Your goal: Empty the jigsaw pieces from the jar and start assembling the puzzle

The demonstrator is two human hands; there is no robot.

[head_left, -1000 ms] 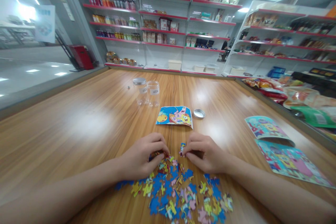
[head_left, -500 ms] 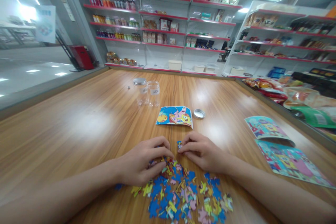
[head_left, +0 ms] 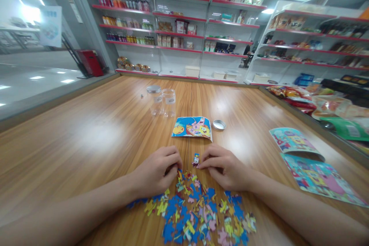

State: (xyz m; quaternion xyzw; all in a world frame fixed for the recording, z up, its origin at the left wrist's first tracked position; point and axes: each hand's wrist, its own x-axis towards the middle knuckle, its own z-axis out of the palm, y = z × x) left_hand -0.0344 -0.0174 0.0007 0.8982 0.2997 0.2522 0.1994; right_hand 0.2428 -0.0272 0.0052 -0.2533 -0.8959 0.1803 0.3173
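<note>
Handling loose jigsaw pieces [head_left: 184,215] two-handed on a wooden counter [head_left: 95,134].
Touched right edge of small puzzle section [head_left: 196,159] with fingertips of right hand [head_left: 226,164], probably to steady it just above the heap; couldn't tell whether pinched or merely pressed. Curled left hand [head_left: 161,170] at heap's upper left, fingers bunched near thumb; couldn't tell if gripping anything. Laid blue picture card [head_left: 198,127] beyond both hands, presumably for easy viewing.

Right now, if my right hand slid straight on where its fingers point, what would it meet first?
Your right hand would first meet the small puzzle piece just ahead, which it may already touch; beyond that, probably your left hand.
</note>
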